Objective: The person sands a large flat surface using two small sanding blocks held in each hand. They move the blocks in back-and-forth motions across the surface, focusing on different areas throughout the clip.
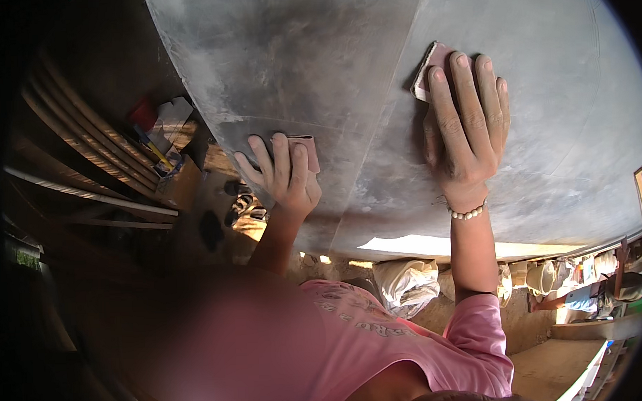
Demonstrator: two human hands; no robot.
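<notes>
A large, smooth grey panel (372,161) with pale scuffs and a straight seam fills the space before me. My right hand (464,126), dusty and with a bead bracelet at the wrist, presses a reddish sanding pad (437,58) flat against it, right of the seam. The pad has a pale, frayed edge, and the fingers cover much of it. Lower and to the left, my left hand (285,175) lies on the panel near its left edge. Between its fingers and thumb it holds a folded piece of reddish sandpaper (309,150) against the surface.
Long poles (93,126) and a pale pipe (92,190) lie at the left by a cardboard box (180,184). Footwear (241,203) is on the ground below. Past the panel's lower edge are a white sack (406,285), a bucket (541,277) and another person (584,297).
</notes>
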